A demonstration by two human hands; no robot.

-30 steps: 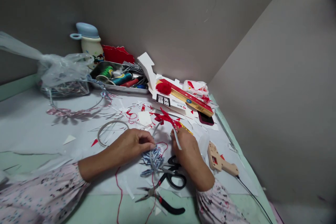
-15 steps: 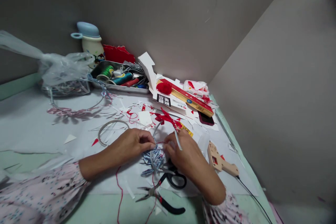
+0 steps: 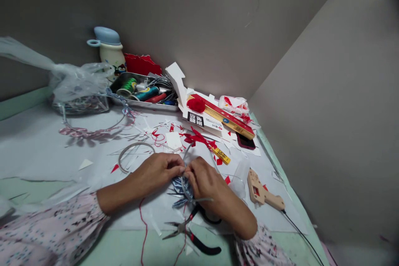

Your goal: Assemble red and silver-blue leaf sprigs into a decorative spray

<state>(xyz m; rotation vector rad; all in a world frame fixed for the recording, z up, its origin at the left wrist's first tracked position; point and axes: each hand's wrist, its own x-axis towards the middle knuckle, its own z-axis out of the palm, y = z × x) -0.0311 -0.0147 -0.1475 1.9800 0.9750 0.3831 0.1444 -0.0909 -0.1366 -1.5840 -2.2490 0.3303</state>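
My left hand (image 3: 162, 170) pinches a thin grey hoop (image 3: 186, 154) at its near side, thumb and forefinger together. Right beside it, my right hand (image 3: 205, 176) has its fingertips closed at the same spot, against the hoop. Whether a red thread (image 3: 144, 224) runs between the fingertips is hidden. Shiny blue pointed petals (image 3: 180, 202) hang below the hands, partly covered by the right one. Red petals (image 3: 199, 137) lie at the hoop's far side. Nearer me are pliers (image 3: 181, 227) with black handles and partly hidden black-handled scissors (image 3: 212, 218).
A beige glue gun (image 3: 264, 193) lies to the right, its cord trailing off. Behind stand a metal tray (image 3: 149, 105) of thread spools, a bottle (image 3: 110, 56), and a white box (image 3: 199, 121). At left are a plastic bag (image 3: 77, 81) and a decorated hoop (image 3: 93, 131).
My right hand has moved left, closing up to the left fingertips. The red thread stretched between the hands no longer shows. A yellow strip is now more visible.
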